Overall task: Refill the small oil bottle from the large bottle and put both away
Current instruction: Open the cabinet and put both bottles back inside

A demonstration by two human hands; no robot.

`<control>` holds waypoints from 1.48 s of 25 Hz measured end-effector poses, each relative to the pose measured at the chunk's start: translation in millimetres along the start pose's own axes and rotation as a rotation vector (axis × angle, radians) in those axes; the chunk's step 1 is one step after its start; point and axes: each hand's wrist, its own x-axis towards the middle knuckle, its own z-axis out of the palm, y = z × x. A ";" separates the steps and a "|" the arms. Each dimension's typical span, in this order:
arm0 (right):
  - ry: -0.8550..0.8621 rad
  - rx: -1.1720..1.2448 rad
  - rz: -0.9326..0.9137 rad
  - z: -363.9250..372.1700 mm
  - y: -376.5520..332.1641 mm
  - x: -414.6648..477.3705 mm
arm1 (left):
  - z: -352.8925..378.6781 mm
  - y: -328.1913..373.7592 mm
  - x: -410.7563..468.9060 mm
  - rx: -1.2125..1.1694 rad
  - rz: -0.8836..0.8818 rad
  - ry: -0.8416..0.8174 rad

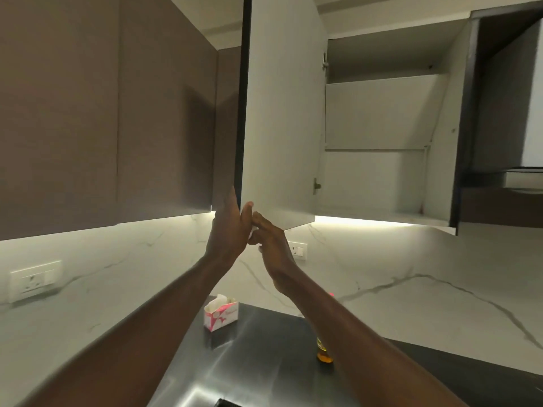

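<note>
Door (279, 113) open, left hand (227, 230) pinching its lower edge; right hand (271, 248) loosely curled, empty. Advise swinging wide before lifting bottle (324, 352).

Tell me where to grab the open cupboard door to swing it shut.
Grip the cupboard door at its lower free corner, from below, where the left hand already is. That bottom edge hangs nearest and bare, and no handle shows on its inner face.

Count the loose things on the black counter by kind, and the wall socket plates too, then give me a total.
Tissue box: 1
Oil bottle, partly hidden by the right arm: 1
Socket plates: 2
Total: 4
</note>
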 end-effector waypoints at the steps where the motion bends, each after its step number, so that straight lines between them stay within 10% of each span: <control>1: -0.010 -0.016 -0.005 5.6 1.1 4.1 | -4.8 -5.1 2.8 0.022 0.004 -0.020; 6: 0.043 -0.141 -0.093 1.4 8.5 11.9 | -11.4 -4.6 2.9 0.229 0.077 -0.027; 11: 0.164 -1.039 -0.464 -71.1 10.0 9.7 | -0.9 30.4 -6.3 0.469 0.566 0.109; 16: 0.283 -1.324 -0.441 -160.6 29.6 0.1 | 65.1 54.8 -25.4 0.350 0.703 -0.065; 37: 0.069 -1.326 0.206 -374.9 409.4 -23.1 | 441.7 -140.3 -138.0 0.133 0.082 -0.463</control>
